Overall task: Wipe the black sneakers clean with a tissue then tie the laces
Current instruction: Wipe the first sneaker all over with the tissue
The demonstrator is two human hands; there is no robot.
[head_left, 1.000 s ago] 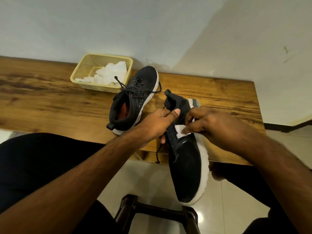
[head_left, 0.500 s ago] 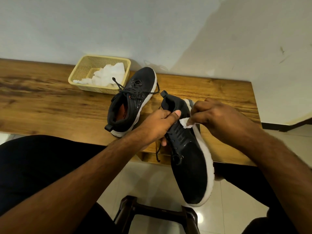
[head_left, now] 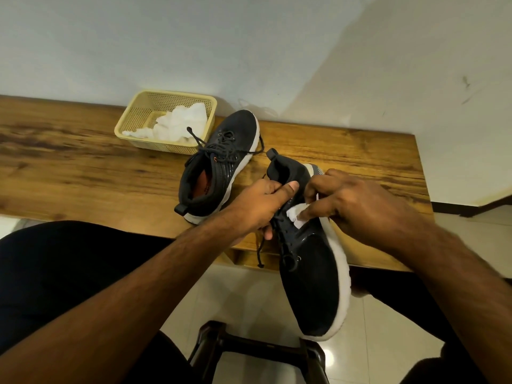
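Sneaker (head_left: pixel 310 275) number one was off the bench, held in the air over the floor, toe pointing near and heel far. The left hand (head_left: pixel 257 209) clenched its collar, thumb along the top edge. The right hand (head_left: pixel 349 206) pinched a small tissue (head_left: pixel 297 214) against the upper, just beside the white sole. Its laces (head_left: pixel 260 250) hung loose below the left hand. The second sneaker (head_left: pixel 219 164) lay on the bench (head_left: pixel 83 167), also unlaced, touching the near corner of a basket (head_left: pixel 138 117) that held spare tissues.

The main risk, as I judged it, lay in the grip: one hand at the collar carried the whole shoe, so a hard wipe could twist it free and drop it. The wad was tiny and could shred or slip from the fingers. The dangling lace could snag on the stool (head_left: pixel 257 347) below.
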